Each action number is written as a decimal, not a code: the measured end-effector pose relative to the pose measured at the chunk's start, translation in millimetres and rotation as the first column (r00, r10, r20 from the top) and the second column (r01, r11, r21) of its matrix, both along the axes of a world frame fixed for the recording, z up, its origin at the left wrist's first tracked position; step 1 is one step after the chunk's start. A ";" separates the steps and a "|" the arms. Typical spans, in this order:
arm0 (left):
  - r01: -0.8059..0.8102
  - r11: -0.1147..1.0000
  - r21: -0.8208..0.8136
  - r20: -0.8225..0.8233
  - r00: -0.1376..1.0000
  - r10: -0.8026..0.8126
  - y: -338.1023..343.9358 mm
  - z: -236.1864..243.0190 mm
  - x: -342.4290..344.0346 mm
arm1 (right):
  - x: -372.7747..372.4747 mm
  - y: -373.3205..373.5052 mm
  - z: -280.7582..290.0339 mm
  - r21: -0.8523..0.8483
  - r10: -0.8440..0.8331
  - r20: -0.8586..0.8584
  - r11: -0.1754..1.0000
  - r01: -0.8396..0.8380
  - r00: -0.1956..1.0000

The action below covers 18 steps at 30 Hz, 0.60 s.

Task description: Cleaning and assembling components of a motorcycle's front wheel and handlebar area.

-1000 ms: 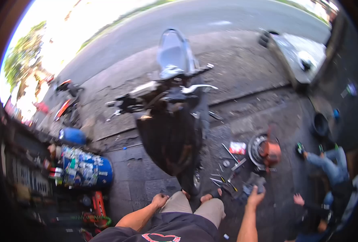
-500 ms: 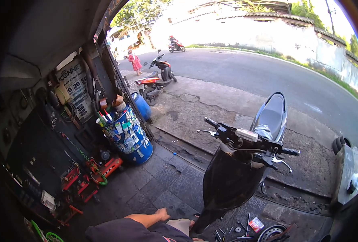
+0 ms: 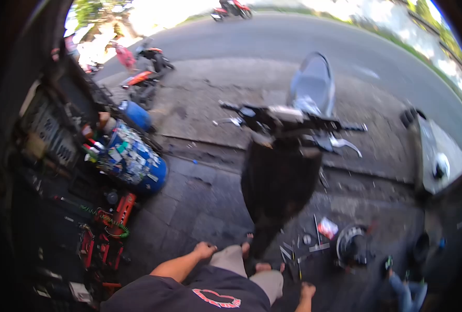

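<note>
Beside my left knee, my left hand (image 3: 205, 250) is curled closed over the floor tiles; whether it holds anything is too small to see. My right hand (image 3: 308, 289) is out past my right knee, its fingers also curled and its contents hidden. Close to it on the floor lie several hand tools (image 3: 292, 255), among them a thin one with a yellow part. In front of my legs stands a scooter (image 3: 280, 179) with a dark front and bare handlebars. Neither hand touches it. A wheel hub or rim (image 3: 351, 245) lies to the right, next to a red and white packet (image 3: 327, 228).
At the left stand a sticker-covered blue drum (image 3: 137, 161), a red compressor (image 3: 124, 210) and a red tool tray (image 3: 87, 247). A pale box-like block (image 3: 439, 151) stands at the right. A person's jeans-clad legs (image 3: 408, 294) show at lower right. Beyond lies a road with a passing motorbike (image 3: 231, 9).
My view has tipped downward, bringing my lap, right hand and more floor tools into sight. My right hand is now out to the right. The motorbike on the road has moved along.
</note>
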State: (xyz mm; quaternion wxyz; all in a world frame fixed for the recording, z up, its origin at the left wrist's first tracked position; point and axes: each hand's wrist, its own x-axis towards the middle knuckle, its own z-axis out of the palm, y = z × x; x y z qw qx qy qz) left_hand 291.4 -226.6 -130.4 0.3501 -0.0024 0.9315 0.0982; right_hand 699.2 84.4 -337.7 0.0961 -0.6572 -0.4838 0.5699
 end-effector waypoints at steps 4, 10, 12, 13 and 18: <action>-0.010 0.993 0.114 0.070 0.998 0.002 -21.7 -12.9 -7.0 | 20.1 6.9 25.7 -0.104 -0.096 0.158 0.988 0.113 0.983; -0.145 0.969 0.199 0.176 0.978 0.110 -50.7 -17.5 6.9 | 45.4 17.6 77.7 -0.082 -0.185 0.189 0.976 0.203 0.964; -0.061 0.988 0.140 0.220 0.975 0.029 -56.5 -13.4 8.4 | 47.1 3.7 89.7 -0.084 -0.214 0.171 0.970 0.230 0.962; -0.029 0.991 0.133 0.227 0.974 -0.002 -55.8 -9.2 8.8 | 49.6 -7.5 92.3 -0.055 -0.225 0.138 0.971 0.235 0.964; 0.022 0.953 0.301 0.192 0.978 -0.084 -84.7 -55.6 -1.9 | 49.4 -88.9 99.5 0.012 -0.266 0.235 0.962 0.271 0.935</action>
